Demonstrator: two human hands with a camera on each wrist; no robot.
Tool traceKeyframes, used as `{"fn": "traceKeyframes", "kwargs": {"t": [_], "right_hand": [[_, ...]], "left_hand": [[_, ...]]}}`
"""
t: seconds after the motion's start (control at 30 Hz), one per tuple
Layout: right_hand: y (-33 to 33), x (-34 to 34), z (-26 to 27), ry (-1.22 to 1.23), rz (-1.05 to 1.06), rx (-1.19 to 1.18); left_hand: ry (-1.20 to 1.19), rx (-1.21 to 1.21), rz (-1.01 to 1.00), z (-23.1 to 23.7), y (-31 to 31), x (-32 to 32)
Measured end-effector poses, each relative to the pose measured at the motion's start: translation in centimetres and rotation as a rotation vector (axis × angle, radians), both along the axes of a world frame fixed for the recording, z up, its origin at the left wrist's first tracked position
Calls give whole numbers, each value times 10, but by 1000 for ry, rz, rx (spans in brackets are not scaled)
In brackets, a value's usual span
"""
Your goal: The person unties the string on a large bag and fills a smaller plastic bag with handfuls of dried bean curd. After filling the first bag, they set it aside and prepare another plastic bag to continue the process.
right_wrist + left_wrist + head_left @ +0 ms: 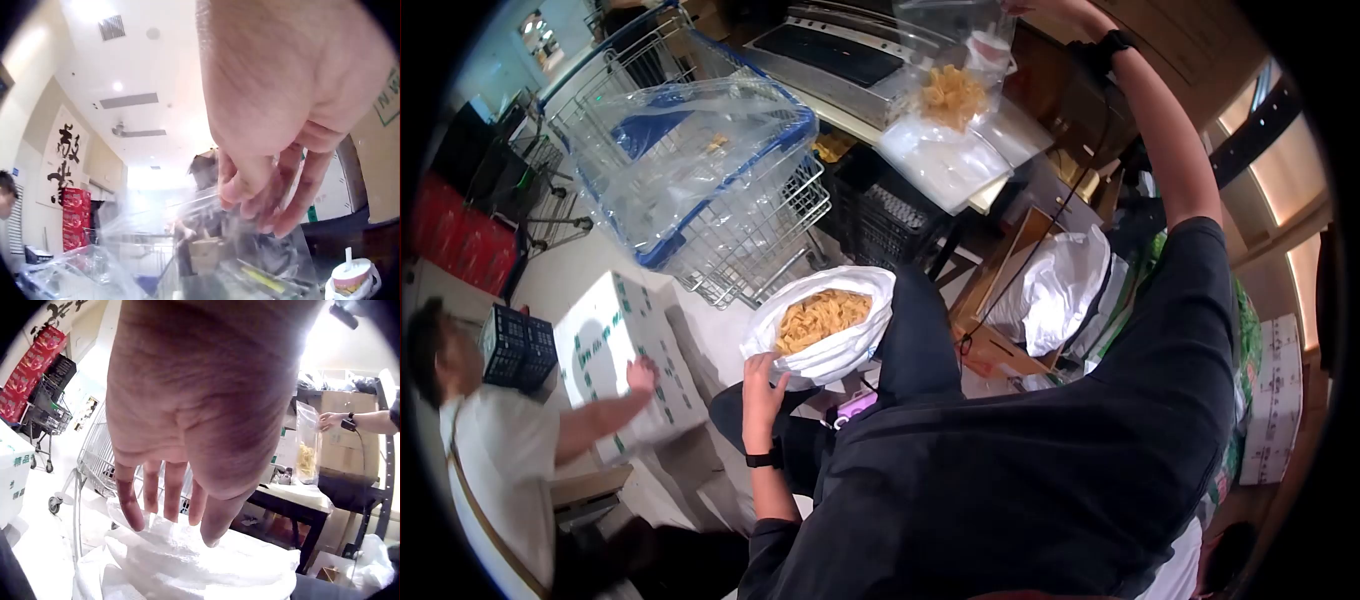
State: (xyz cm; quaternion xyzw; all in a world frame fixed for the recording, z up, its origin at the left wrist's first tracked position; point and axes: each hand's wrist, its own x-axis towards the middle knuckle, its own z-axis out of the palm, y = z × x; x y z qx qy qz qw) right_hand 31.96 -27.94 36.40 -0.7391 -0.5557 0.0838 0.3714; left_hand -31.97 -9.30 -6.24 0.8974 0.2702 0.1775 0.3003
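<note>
My right hand (1065, 10) is raised at the top of the head view and pinches the upper edge of a clear plastic bag (925, 35). A clump of orange-yellow curled pieces (952, 97) sits low in that bag, which hangs over the table. In the right wrist view the thumb and fingers (229, 192) meet at the clear film. My left hand (762, 400) rests at the near rim of an open white sack (883, 300), its fingers (128, 503) extended and relaxed. Similar orange-yellow pieces (825, 320) fill the sack, which stands by my legs.
Flat clear bags (945, 160) lie on the table edge beside a long metal machine (830, 50). A plastic-lined shopping cart (745, 240) stands ahead. Another person (505, 450) at left reaches to a white box (605, 340). A drink cup (352, 275) stands near the hanging bag.
</note>
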Motion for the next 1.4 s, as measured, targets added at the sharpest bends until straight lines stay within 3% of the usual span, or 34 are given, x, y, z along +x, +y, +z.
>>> {"fn": "traceKeyframes", "kwargs": {"t": [0.03,0.27,0.3,0.37,0.43,0.57,0.63,0.77,0.8,0.83,0.9,1.23,1.4], "right_hand": [[11,18,-12,109,13,21],[76,118,-69,-139,12,27],[100,153,-81,-295,48,100],[108,158,-87,-318,-104,23],[104,153,-93,-693,-37,246],[106,153,-85,-177,-86,30],[110,190,-88,-218,-115,29],[105,198,-78,-362,-119,171],[105,200,-70,-378,-187,24],[106,199,-72,-374,-185,25],[106,203,-78,-718,-146,93],[79,206,-84,-603,-214,189],[35,143,-65,-589,-234,255]], "left_hand": [[-1,-5,-1,-2,0,0],[-2,10,29,-10,4,2],[-10,9,28,-9,3,0],[-19,19,46,-14,4,-2],[-15,19,58,-13,3,-4],[-6,7,94,-11,2,-6],[3,-20,92,-12,3,-8],[12,-24,112,-16,3,-11],[12,-20,113,-16,3,-11],[12,-20,111,-16,3,-11],[19,-35,115,-18,2,-12],[55,30,120,-17,-1,-11],[110,69,157,-16,-4,-15]]}}
